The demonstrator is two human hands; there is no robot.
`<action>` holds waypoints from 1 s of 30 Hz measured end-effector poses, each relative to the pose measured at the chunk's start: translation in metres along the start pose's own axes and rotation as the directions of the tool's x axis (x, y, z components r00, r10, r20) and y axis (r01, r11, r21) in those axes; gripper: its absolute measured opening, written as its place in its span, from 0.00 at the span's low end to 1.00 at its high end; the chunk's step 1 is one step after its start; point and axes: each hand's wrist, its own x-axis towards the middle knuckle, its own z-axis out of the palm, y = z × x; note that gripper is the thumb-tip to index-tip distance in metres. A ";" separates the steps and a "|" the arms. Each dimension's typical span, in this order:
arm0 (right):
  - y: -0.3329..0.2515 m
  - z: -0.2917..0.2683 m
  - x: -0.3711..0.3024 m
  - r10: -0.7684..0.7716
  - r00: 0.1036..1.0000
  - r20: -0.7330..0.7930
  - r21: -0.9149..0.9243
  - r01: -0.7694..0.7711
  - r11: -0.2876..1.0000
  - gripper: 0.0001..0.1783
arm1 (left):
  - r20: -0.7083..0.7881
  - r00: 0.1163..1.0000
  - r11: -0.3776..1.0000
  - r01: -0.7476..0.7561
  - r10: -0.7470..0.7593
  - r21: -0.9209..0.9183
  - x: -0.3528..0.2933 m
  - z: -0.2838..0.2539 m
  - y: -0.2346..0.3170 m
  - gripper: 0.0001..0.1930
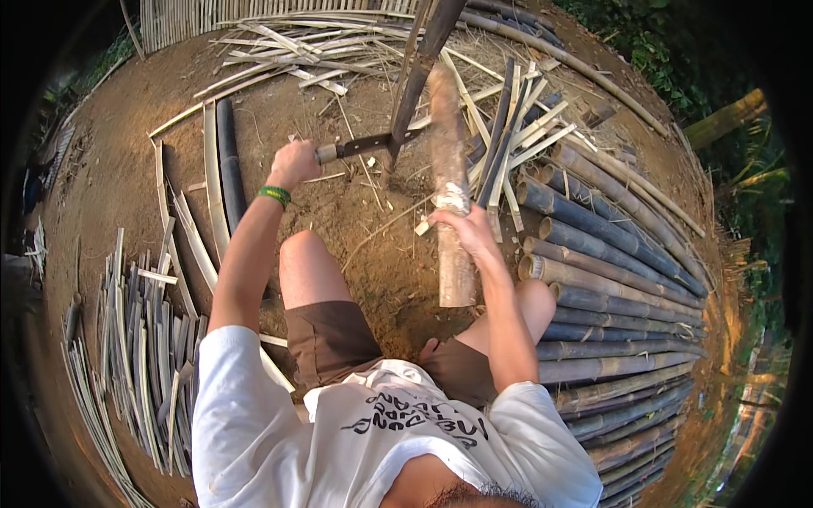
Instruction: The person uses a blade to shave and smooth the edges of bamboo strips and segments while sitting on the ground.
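Note:
My left hand (295, 163), a green band at its wrist, grips the handle of a machete (360, 146). The dark blade points right and meets a dark upright post (415, 80); whether it cuts into the post or passes behind it I cannot tell. With my right hand (471, 230) I hold a thick, rough wooden log (449, 157) by its lower part. The log stands roughly lengthwise away from me, just right of the post, with a pale scuffed patch above my fingers. The blade's tip end is close to the log.
Split bamboo strips (152, 356) lie heaped at left. Dark bamboo poles (610, 245) are stacked in a row at right. More pale strips (296, 51) lie scattered at the back. A long dark half-pipe of bamboo (229, 161) rests on bare earth (373, 279) left of my knee.

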 end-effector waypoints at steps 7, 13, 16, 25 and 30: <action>-0.168 -0.047 -0.038 -0.718 0.585 -0.377 -0.169 0.719 0.674 0.27 | -0.028 0.999 0.995 -0.024 0.021 -0.099 0.003 0.028 -0.004 0.14; -0.059 -0.005 0.021 -0.528 0.730 -0.434 -0.077 0.554 0.829 0.37 | -0.043 0.999 0.988 -0.024 0.017 -0.155 0.004 0.041 0.017 0.13; 0.082 0.045 0.067 0.097 0.977 -0.189 -0.408 -0.168 0.898 0.46 | 0.029 0.999 0.987 -0.009 0.014 -0.161 0.001 0.071 0.029 0.14; 0.002 0.025 0.054 -0.070 0.983 -0.172 -0.239 0.027 0.971 0.37 | 0.011 0.997 0.971 0.075 -0.074 -0.229 0.000 0.129 0.009 0.12; -0.039 -0.002 0.063 -0.470 0.817 -0.333 -0.180 0.435 0.882 0.37 | 0.016 0.999 0.973 0.052 -0.050 -0.224 0.000 0.128 0.013 0.13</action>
